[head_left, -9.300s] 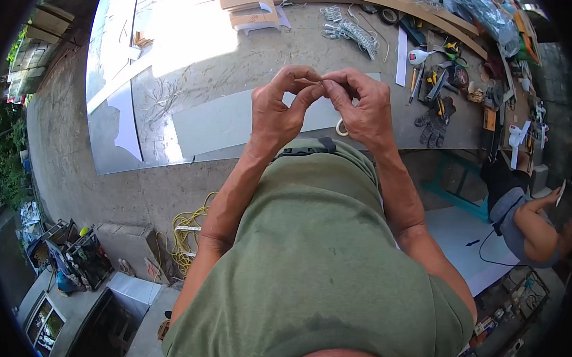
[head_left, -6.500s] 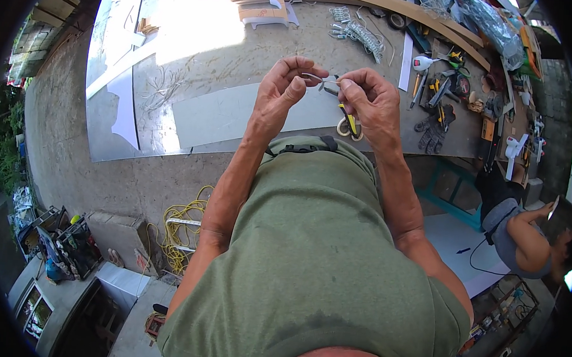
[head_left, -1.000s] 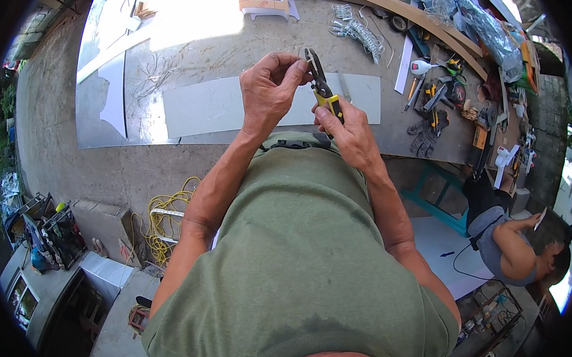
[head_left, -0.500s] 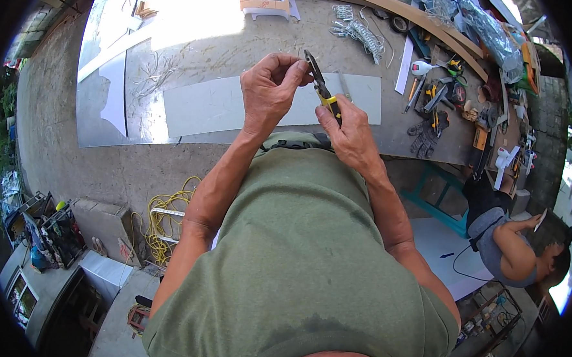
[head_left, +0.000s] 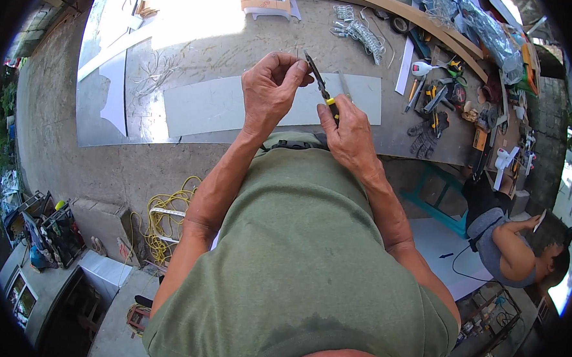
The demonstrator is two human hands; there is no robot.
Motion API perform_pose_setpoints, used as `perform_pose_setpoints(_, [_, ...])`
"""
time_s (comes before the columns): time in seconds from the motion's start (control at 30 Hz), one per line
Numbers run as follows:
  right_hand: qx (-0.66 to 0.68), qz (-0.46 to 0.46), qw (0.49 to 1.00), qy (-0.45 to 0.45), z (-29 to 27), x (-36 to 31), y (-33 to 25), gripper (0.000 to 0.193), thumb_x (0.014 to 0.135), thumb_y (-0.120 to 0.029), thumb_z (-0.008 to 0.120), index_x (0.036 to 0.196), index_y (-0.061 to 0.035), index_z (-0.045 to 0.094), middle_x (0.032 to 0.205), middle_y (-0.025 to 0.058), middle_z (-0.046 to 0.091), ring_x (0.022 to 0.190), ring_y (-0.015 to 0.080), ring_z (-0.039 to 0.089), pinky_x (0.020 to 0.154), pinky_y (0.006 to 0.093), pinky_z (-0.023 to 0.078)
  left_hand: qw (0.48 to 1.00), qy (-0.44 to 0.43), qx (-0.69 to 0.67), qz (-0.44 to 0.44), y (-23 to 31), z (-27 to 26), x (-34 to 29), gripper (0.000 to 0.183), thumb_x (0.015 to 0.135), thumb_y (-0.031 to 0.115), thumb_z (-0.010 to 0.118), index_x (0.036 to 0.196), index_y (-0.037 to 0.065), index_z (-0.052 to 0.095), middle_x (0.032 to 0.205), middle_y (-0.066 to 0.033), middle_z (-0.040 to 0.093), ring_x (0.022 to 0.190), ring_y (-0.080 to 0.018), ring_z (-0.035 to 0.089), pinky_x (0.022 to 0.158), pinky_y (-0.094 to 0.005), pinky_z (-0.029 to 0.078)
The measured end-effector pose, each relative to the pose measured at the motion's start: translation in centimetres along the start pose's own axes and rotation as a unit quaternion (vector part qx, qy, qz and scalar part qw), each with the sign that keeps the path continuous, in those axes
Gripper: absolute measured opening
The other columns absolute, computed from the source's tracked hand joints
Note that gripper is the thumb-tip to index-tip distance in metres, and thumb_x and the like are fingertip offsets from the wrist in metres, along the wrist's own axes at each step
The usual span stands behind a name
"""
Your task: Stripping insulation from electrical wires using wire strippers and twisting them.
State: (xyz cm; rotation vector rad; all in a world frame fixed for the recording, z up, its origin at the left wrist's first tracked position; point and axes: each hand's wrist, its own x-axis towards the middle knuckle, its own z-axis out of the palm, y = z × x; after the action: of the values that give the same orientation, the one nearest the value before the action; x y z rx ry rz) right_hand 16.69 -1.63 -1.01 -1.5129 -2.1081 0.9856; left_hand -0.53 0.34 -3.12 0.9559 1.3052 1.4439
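Note:
My right hand [head_left: 353, 133] is wrapped round the handles of a pair of pliers [head_left: 321, 86] with yellow-and-black grips. The dark jaws point up and to the left, their tip close to the fingertips of my left hand [head_left: 271, 90]. Thumb and forefinger of that hand are pinched together on a thin wire-like piece; its short end barely shows above the fingers, and the rest is hidden. Beneath both hands, a long pale sheet [head_left: 205, 106] lies on the metal-topped table [head_left: 221, 52]. Several loose thin wires [head_left: 154, 74] rest to the left.
Bundled string lights [head_left: 364, 40], black tape [head_left: 399, 24] and long brown strips [head_left: 430, 27] lie at the back. Gloves [head_left: 424, 137] and several tools [head_left: 439, 96] crowd the right side. A teal stool [head_left: 437, 199] and another person [head_left: 509, 248] are at right; yellow cord [head_left: 160, 227] coils on the floor.
The pliers have turned in my right hand, so their jaws and handles now look narrower, nearly edge-on. My left hand has hardly moved.

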Motion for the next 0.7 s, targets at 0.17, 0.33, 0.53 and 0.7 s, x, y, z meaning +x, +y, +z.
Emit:
perform_pose_setpoints(0.17, [-0.049, -0.028, 0.998, 0.037, 0.1, -0.2, -0.4, 0.026, 0.098, -0.024, 0.060, 0.094, 0.0009, 0.054, 0.083, 0.0179, 0.057, 0.072, 0.0378, 0.059, 0.064, 0.0458, 0.045, 0.995, -0.031, 0.090, 0.027, -0.2, -0.6, 0.6, 0.013, 0.096, 0.012, 0.067, 0.095, -0.001, 0.069, 0.078, -0.0016, 0.069, 0.059, -0.0066, 0.058, 0.053, -0.0204, 0.045])
perform_pose_setpoints(0.33, [0.076, -0.034, 0.996, 0.007, -0.6, -0.2, -0.6, 0.026, 0.097, -0.023, 0.061, 0.089, 0.0001, 0.054, 0.077, 0.0153, 0.055, 0.067, 0.0314, 0.058, 0.060, 0.0414, 0.044, 0.985, -0.086, -0.138, -0.059, 1.2, -1.1, 0.6, 0.010, 0.094, 0.009, 0.068, 0.095, 0.000, 0.067, 0.073, 0.0030, 0.060, 0.054, -0.0023, 0.041, 0.048, -0.0195, 0.031])
perform_pose_setpoints(0.53, [0.326, 0.081, 0.940, -0.066, -0.3, -0.5, -1.1, 0.031, 0.100, -0.029, 0.058, 0.089, -0.0003, 0.057, 0.072, 0.0047, 0.053, 0.065, 0.0136, 0.056, 0.056, 0.0308, 0.041, 0.953, -0.119, -0.253, -0.120, 1.5, -1.3, 1.0, 0.007, 0.094, 0.007, 0.066, 0.095, 0.000, 0.065, 0.069, 0.0055, 0.051, 0.053, -0.0005, 0.031, 0.047, -0.0195, 0.023])
perform_pose_setpoints(0.7, [0.601, 0.145, 0.785, 0.046, -1.2, 0.5, 1.7, 0.033, 0.100, -0.032, 0.056, 0.091, 0.0002, 0.060, 0.086, 0.0097, 0.061, 0.070, 0.0167, 0.061, 0.063, 0.0303, 0.053, 0.936, -0.153, -0.289, -0.132, 2.3, -3.0, 0.2, 0.012, 0.095, 0.009, 0.064, 0.092, -0.003, 0.063, 0.066, 0.0062, 0.044, 0.053, -0.0018, 0.028, 0.047, -0.0199, 0.021])
